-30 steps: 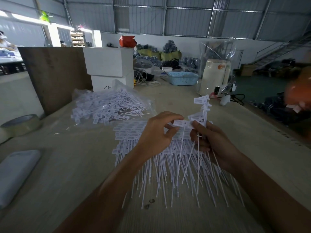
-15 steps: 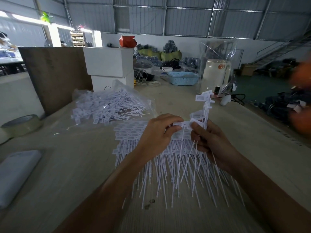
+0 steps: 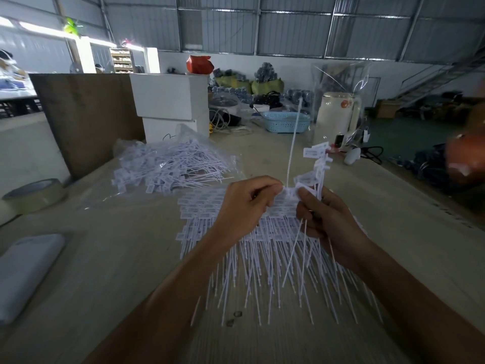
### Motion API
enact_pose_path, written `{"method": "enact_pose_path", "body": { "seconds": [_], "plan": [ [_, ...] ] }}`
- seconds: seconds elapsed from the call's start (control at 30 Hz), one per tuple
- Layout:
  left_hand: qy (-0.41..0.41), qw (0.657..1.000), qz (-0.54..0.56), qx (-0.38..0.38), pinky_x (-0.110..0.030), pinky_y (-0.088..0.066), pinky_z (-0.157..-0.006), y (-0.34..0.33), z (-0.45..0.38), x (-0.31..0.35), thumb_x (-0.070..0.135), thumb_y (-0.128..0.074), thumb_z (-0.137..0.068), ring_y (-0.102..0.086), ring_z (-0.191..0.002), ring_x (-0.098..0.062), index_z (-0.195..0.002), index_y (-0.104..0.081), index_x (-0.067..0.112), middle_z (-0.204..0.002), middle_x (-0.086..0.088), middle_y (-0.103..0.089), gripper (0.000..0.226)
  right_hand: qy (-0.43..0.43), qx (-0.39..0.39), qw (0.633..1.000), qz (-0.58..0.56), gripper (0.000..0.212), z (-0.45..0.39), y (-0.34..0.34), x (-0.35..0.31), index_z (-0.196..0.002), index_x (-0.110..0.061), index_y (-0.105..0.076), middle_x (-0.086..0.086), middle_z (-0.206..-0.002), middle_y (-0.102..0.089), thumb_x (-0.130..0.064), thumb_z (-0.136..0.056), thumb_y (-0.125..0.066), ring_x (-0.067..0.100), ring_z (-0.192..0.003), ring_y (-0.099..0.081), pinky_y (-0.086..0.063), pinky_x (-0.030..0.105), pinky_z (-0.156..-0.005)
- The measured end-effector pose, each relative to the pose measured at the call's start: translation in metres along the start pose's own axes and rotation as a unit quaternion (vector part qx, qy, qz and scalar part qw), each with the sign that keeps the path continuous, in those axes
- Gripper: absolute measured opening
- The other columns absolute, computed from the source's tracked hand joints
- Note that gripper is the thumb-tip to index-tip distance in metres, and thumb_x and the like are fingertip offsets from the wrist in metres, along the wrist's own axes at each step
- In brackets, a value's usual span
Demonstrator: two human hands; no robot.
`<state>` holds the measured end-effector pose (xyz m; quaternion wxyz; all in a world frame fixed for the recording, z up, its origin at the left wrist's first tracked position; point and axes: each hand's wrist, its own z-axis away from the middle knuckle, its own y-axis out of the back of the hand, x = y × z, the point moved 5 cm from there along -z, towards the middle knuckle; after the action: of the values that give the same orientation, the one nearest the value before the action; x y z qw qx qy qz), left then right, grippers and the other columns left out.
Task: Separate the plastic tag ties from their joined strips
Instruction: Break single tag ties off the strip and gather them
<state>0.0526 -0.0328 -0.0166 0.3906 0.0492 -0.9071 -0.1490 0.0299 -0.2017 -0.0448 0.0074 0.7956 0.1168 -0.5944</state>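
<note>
Since the earlier frame, left hand (image 3: 244, 206) has twisted one white plastic tag tie (image 3: 292, 143) tail-up, pinching its head beside right hand (image 3: 328, 222), which grips the joined white strip (image 3: 319, 169) above mid-bench stack: likely near detachment.

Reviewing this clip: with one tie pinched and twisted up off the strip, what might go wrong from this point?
1. The left hand pinches a tie whose tail points up toward the camera; if it snaps free it may whip or fly off.
2. The right hand holds the joined strip with loose tails hanging through its fingers; they may snag in the pile of ties below.
3. A freed tie dropped there could mix with unseparated strips.
</note>
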Motion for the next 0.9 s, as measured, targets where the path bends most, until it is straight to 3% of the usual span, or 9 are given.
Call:
{"method": "enact_pose_path", "body": {
  "seconds": [0.1,0.23,0.47,0.57,0.67,0.7,0.8,0.9],
  "plan": [
    [0.029,0.996,0.083,-0.014,-0.027,-0.045,-0.051,-0.001,0.0,-0.003,0.013,-0.06,-0.098,-0.052,-0.05,-0.011,-0.091,-0.073,0.014,-0.063,0.003,-0.062,0.015,0.014,0.013,1.0,0.012,0.019,0.0,-0.003,-0.005,-0.082,-0.025,-0.057,-0.001,-0.064,-0.043,-0.038,-0.096,-0.063,0.011,-0.051,-0.027,-0.028,0.021,-0.043],
    [0.046,0.985,0.166,-0.012,-0.027,-0.042,-0.048,-0.002,0.001,-0.007,0.009,-0.059,-0.097,-0.049,-0.049,-0.016,-0.094,-0.073,0.005,-0.065,-0.008,-0.062,0.015,0.03,0.034,0.998,0.034,0.021,0.002,-0.009,-0.009,-0.081,-0.026,-0.055,0.001,-0.064,-0.039,-0.037,-0.098,-0.06,0.011,-0.05,-0.026,-0.026,0.022,-0.044],
    [0.062,0.97,0.236,0.004,-0.028,-0.039,-0.05,-0.008,0.003,-0.018,0.016,-0.059,-0.097,-0.045,-0.052,-0.018,-0.095,-0.074,0.01,-0.066,-0.008,-0.058,0.016,0.036,0.064,0.996,0.04,0.017,0.004,-0.014,-0.01,-0.09,-0.019,-0.053,0.0,-0.062,-0.036,-0.032,-0.101,-0.055,0.011,-0.051,-0.026,-0.027,0.022,-0.043],
    [0.096,0.941,0.326,0.005,-0.025,-0.037,-0.049,-0.018,0.005,-0.021,0.015,-0.06,-0.094,-0.042,-0.053,-0.015,-0.095,-0.075,0.009,-0.065,-0.008,-0.055,0.016,0.045,0.073,0.996,0.036,0.019,0.003,-0.016,-0.008,-0.087,-0.019,-0.051,0.002,-0.062,-0.033,-0.03,-0.102,-0.054,0.011,-0.05,-0.026,-0.025,0.022,-0.043],
    [0.121,0.861,0.492,0.043,-0.018,-0.041,-0.05,-0.007,0.001,-0.022,0.014,-0.063,-0.087,-0.049,-0.056,-0.008,-0.09,-0.076,0.013,-0.07,-0.004,-0.062,0.014,0.029,0.144,0.989,0.013,0.02,0.002,0.005,-0.011,-0.095,-0.013,-0.05,0.0,-0.061,-0.039,-0.031,-0.1,-0.057,0.008,-0.046,-0.03,-0.028,0.019,-0.039],
    [0.115,0.855,0.503,0.053,-0.018,-0.042,-0.051,0.0,-0.001,-0.023,0.014,-0.063,-0.087,-0.051,-0.057,-0.007,-0.089,-0.076,0.013,-0.072,-0.003,-0.063,0.014,0.023,0.167,0.986,0.001,0.022,0.002,0.016,-0.014,-0.097,-0.01,-0.051,0.001,-0.063,-0.04,-0.031,-0.099,-0.057,0.008,-0.045,-0.031,-0.029,0.018,-0.039],
    [0.056,0.951,0.3,0.058,-0.024,-0.044,-0.056,0.013,-0.002,-0.02,0.018,-0.062,-0.092,-0.051,-0.06,-0.013,-0.09,-0.075,0.014,-0.076,-0.004,-0.063,0.014,0.007,0.167,0.985,-0.036,0.024,0.0,0.033,-0.018,-0.089,-0.012,-0.061,0.004,-0.067,-0.051,-0.035,-0.094,-0.062,0.011,-0.052,-0.039,-0.037,0.021,-0.045],
    [-0.019,0.997,0.067,0.012,-0.022,-0.051,-0.062,0.0,0.002,-0.008,0.01,-0.067,-0.091,-0.062,-0.068,-0.009,-0.097,-0.076,0.018,-0.089,0.002,-0.07,0.014,-0.026,0.099,0.995,-0.004,0.028,-0.005,0.022,-0.01,-0.085,-0.017,-0.074,0.012,-0.088,-0.072,-0.037,-0.097,-0.057,0.025,-0.082,-0.068,-0.057,0.034,-0.075]
  ]
}}
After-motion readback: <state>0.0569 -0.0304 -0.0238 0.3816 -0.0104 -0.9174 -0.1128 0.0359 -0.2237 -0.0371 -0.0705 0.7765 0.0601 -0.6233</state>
